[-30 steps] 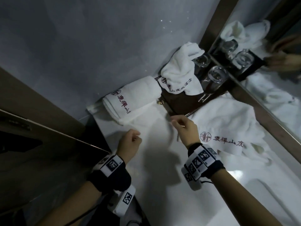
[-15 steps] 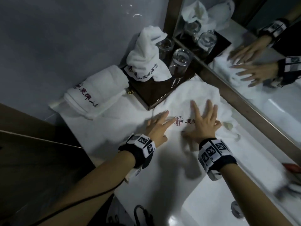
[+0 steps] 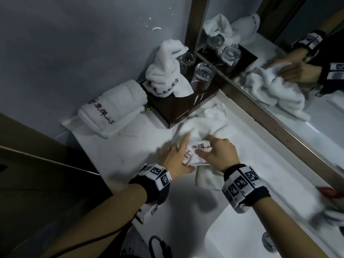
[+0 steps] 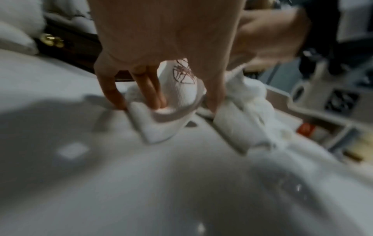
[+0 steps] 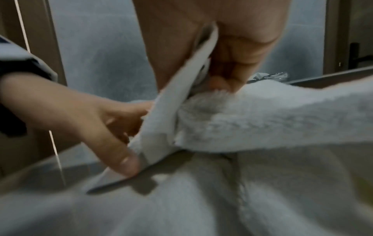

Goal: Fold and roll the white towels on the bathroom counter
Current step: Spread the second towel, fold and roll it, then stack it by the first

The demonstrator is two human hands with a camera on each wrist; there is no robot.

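A crumpled white towel [image 3: 204, 123] with a red logo lies on the white counter [image 3: 130, 146] in front of the wooden tray. My left hand [image 3: 178, 155] pinches its near hem beside the logo, index finger stretched out; in the left wrist view the hem [image 4: 177, 95] runs between thumb and fingers of the left hand [image 4: 181, 102]. My right hand [image 3: 217, 153] grips the same edge just to the right; the right hand [image 5: 193, 86] holds the hem [image 5: 181, 95] between thumb and curled fingers. A folded, rolled towel [image 3: 113, 108] sits at the left wall. Another towel [image 3: 165, 71] is draped on the tray.
The dark wooden tray [image 3: 178, 108] carries two upturned glasses [image 3: 202, 75] against the mirror [image 3: 279, 71]. The sink basin [image 3: 242, 229] opens at the lower right. A red object [image 3: 327, 190] lies blurred at the right edge. A dark cable [image 3: 158, 244] hangs below the counter's front edge.
Half a second ago both hands lay flat and spread on the towel. Now they have curled round its logo edge and bunched it up off the counter.
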